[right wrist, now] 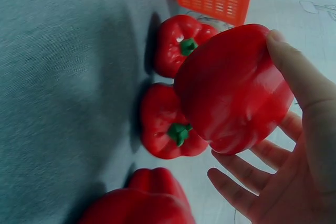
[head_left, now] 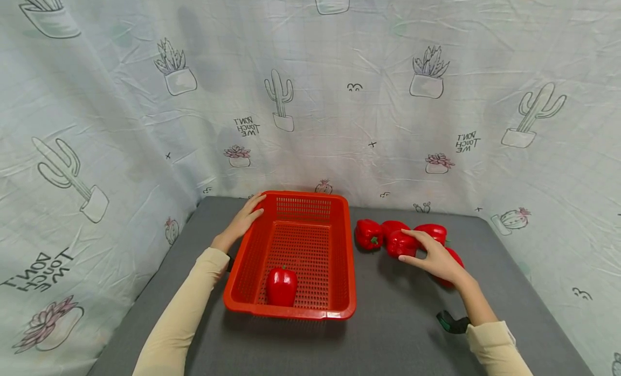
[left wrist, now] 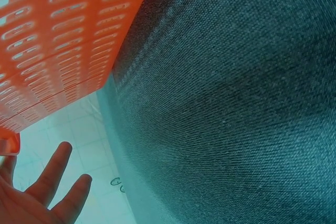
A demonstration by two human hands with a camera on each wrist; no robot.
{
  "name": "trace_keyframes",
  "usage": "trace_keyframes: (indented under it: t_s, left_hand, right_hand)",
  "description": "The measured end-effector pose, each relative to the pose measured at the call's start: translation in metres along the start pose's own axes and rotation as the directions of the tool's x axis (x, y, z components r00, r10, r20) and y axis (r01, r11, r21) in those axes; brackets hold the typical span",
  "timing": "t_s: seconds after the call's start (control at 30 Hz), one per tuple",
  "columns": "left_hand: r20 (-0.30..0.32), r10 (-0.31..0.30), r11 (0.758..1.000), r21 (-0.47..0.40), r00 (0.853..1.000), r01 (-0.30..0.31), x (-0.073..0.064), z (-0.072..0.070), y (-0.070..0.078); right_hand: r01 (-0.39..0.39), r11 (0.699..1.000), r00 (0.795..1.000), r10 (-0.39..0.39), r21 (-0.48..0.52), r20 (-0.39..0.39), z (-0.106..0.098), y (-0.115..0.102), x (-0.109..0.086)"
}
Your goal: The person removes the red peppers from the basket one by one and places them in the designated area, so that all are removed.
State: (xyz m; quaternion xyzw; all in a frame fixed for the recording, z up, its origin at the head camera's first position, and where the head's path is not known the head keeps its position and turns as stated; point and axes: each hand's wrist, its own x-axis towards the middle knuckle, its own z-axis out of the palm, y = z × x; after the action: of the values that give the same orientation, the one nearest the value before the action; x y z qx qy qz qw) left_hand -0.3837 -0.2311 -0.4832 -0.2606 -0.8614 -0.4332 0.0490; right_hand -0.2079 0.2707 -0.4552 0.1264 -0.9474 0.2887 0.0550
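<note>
My right hand [head_left: 432, 255] grips a red bell pepper [right wrist: 233, 87] between thumb and fingers, holding it above the table. Beneath and around it, other red bell peppers [head_left: 368, 234] lie grouped to the right of an orange-red plastic basket [head_left: 351, 257]. At the basket's far left corner, my left hand [head_left: 244, 218] touches the rim with its fingers spread; the left wrist view shows extended fingers [left wrist: 55, 169] beside the slotted wall. One red bell pepper [head_left: 281, 287] stands inside the basket, near its front left, stem up.
The basket sits on a grey cloth-covered table [head_left: 388, 338]. A pale curtain [head_left: 310, 95] printed with potted cacti hangs behind the table and along its sides. A dark band-like device [head_left: 453, 323] shows at my right wrist.
</note>
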Motion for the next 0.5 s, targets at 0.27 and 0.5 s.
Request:
trace_keyframes:
  t_s: [0.27,0.5]
  left_hand:
    - [0.004,-0.007,1.000,-0.003,1.000,0.007,0.001,0.000,-0.001]
    - [0.009,-0.019,1.000,-0.003,1.000,0.019,0.000,0.000,-0.001]
  right_hand:
    - [0.011,0.999,1.000,-0.013,-0.042,-0.026,0.003,0.013,-0.011]
    - [0.029,0.995,0.999,-0.031,-0.092,-0.021,0.005,0.017,-0.016]
